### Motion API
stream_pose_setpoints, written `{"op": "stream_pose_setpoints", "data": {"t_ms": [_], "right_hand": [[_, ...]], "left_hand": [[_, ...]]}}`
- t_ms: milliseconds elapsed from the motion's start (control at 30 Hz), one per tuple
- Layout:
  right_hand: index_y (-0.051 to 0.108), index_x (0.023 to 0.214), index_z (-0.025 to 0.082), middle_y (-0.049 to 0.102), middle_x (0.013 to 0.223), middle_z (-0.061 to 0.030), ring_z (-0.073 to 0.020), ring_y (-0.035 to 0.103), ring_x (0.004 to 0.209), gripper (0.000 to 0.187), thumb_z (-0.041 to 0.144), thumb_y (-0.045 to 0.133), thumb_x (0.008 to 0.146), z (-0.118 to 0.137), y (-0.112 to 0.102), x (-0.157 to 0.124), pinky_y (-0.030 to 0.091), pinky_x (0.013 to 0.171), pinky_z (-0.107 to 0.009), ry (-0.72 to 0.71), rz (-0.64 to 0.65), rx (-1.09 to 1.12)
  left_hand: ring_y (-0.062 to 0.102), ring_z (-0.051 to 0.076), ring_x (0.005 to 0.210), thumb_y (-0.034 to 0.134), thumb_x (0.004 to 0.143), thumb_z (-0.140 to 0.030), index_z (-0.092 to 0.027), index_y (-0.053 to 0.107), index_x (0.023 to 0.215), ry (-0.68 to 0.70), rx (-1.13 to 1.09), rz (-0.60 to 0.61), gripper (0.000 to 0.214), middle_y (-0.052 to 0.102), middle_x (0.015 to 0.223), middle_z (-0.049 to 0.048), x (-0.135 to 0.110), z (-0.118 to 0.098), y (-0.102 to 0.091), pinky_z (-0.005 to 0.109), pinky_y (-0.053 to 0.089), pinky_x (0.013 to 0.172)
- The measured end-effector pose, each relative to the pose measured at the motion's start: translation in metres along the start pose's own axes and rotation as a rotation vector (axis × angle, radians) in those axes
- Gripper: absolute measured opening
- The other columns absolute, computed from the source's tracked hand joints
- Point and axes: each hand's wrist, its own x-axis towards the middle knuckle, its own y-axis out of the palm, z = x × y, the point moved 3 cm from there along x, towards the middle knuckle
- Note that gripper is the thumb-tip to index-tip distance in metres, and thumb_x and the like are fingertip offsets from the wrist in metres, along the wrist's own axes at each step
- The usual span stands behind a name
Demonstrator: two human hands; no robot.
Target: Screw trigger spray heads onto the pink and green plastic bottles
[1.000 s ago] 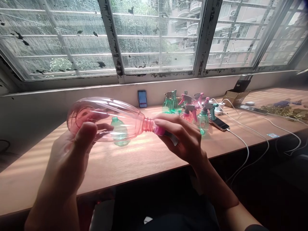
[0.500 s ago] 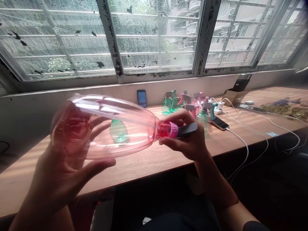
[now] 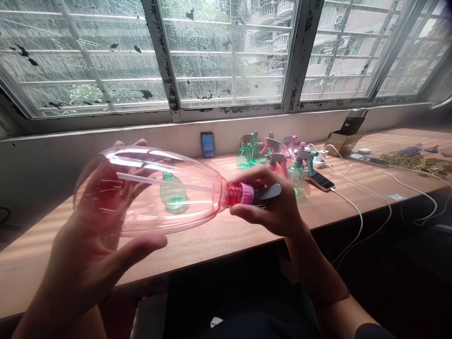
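Observation:
A clear pink spray bottle (image 3: 190, 202) lies sideways in the air above the desk, its base to the left. My left hand (image 3: 95, 249) is wrapped around the base end, with the thumb along the lower side and the fingers seen partly through the plastic. At the neck, my right hand (image 3: 271, 202) is closed on the pink collar (image 3: 246, 193) and the grey spray head (image 3: 267, 194); part of the head is hidden by the fingers. A white dip tube (image 3: 158, 181) runs inside the bottle. Behind it stands a green bottle (image 3: 173, 193) without a spray head.
Several green and pink spray bottles (image 3: 297, 174) stand at the back of the desk (image 3: 197, 245). A phone (image 3: 208, 144) leans against the wall, another phone (image 3: 319, 180) lies with a white cable (image 3: 356, 207). Further right are a box (image 3: 344, 141) and brass-coloured pieces (image 3: 413, 162).
The neck end of the bottle and my right hand have shifted slightly left. The dip tube sits differently inside, and my left fingertips now show above the base.

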Motion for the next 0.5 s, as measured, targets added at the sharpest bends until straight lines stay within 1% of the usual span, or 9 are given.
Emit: {"op": "stream_pose_setpoints", "data": {"t_ms": [67, 100, 167, 233, 300, 333, 367, 433, 500], "right_hand": [[0.075, 0.112, 0.020, 0.080, 0.077, 0.0029, -0.0137, 0.077, 0.060, 0.032, 0.019, 0.098, 0.089, -0.0024, -0.0005, 0.0012, 0.062, 0.051, -0.020, 0.090, 0.035, 0.129], [0.074, 0.112, 0.019, 0.081, 0.078, 0.0021, -0.0143, 0.079, 0.061, 0.033, 0.020, 0.098, 0.090, -0.0036, -0.0007, 0.0015, 0.064, 0.053, -0.021, 0.141, 0.051, 0.189], [0.073, 0.113, 0.019, 0.083, 0.081, 0.0010, -0.0155, 0.082, 0.065, 0.035, 0.019, 0.099, 0.089, -0.0055, -0.0009, 0.0015, 0.068, 0.059, -0.023, 0.221, 0.072, 0.274], [0.072, 0.113, 0.019, 0.083, 0.082, 0.0011, -0.0156, 0.082, 0.066, 0.037, 0.018, 0.100, 0.088, -0.0061, -0.0006, 0.0010, 0.069, 0.060, -0.023, 0.249, 0.075, 0.297], [0.072, 0.112, 0.020, 0.083, 0.082, 0.0013, -0.0146, 0.081, 0.064, 0.039, 0.016, 0.101, 0.086, -0.0055, -0.0003, 0.0004, 0.066, 0.056, -0.021, 0.230, 0.054, 0.261], [0.072, 0.112, 0.020, 0.082, 0.082, 0.0018, -0.0138, 0.079, 0.063, 0.040, 0.015, 0.102, 0.085, -0.0050, -0.0001, 0.0001, 0.064, 0.054, -0.020, 0.213, 0.038, 0.230], [0.073, 0.111, 0.021, 0.081, 0.080, 0.0026, -0.0128, 0.077, 0.060, 0.041, 0.014, 0.102, 0.083, -0.0046, 0.0002, -0.0001, 0.061, 0.051, -0.019, 0.198, 0.021, 0.199], [0.073, 0.111, 0.021, 0.079, 0.077, 0.0045, -0.0108, 0.072, 0.057, 0.044, 0.012, 0.104, 0.080, -0.0040, 0.0009, -0.0003, 0.057, 0.048, -0.017, 0.181, -0.010, 0.151], [0.073, 0.109, 0.022, 0.078, 0.076, 0.0055, -0.0098, 0.070, 0.055, 0.046, 0.010, 0.105, 0.078, -0.0037, 0.0012, 0.0000, 0.055, 0.047, -0.017, 0.172, -0.038, 0.136]], "left_hand": [[0.037, 0.046, 0.172, 0.110, 0.064, -0.041, -0.049, 0.045, 0.172, 0.044, 0.024, 0.092, 0.126, 0.036, 0.185, -0.0051, -0.0010, 0.0041, -0.0009, 0.064, 0.052, 0.127], [0.034, 0.047, 0.173, 0.111, 0.062, -0.039, -0.051, 0.039, 0.174, 0.064, 0.044, 0.108, 0.134, 0.032, 0.186, -0.0061, -0.0008, 0.0052, -0.0014, 0.065, 0.050, 0.127], [0.038, 0.048, 0.170, 0.110, 0.062, -0.040, -0.051, 0.032, 0.176, 0.079, 0.090, 0.096, 0.139, 0.038, 0.183, -0.0027, 0.0003, 0.0057, -0.0018, 0.070, 0.050, 0.123], [0.041, 0.051, 0.168, 0.110, 0.062, -0.041, -0.050, 0.028, 0.178, 0.083, 0.127, 0.085, 0.143, 0.044, 0.181, 0.0017, 0.0010, 0.0039, -0.0005, 0.074, 0.051, 0.121], [0.033, 0.051, 0.172, 0.110, 0.061, -0.043, -0.048, 0.030, 0.179, 0.081, 0.138, 0.092, 0.143, 0.043, 0.183, 0.0023, 0.0002, 0.0012, 0.0012, 0.075, 0.046, 0.126], [0.030, 0.050, 0.173, 0.109, 0.063, -0.044, -0.045, 0.032, 0.179, 0.067, 0.124, 0.095, 0.139, 0.043, 0.183, 0.0022, -0.0008, 0.0003, 0.0017, 0.073, 0.042, 0.129], [0.030, 0.048, 0.174, 0.107, 0.068, -0.044, -0.041, 0.035, 0.179, 0.048, 0.103, 0.092, 0.132, 0.043, 0.184, 0.0028, -0.0020, -0.0003, 0.0017, 0.071, 0.039, 0.133], [0.034, 0.046, 0.173, 0.103, 0.076, -0.041, -0.033, 0.039, 0.178, 0.016, 0.072, 0.074, 0.120, 0.045, 0.183, 0.0051, -0.0039, -0.0010, 0.0011, 0.068, 0.035, 0.136], [0.034, 0.045, 0.173, 0.103, 0.075, -0.038, -0.031, 0.042, 0.177, 0.021, 0.090, 0.066, 0.119, 0.042, 0.185, 0.0046, -0.0042, -0.0016, 0.0011, 0.067, 0.037, 0.136]]}}
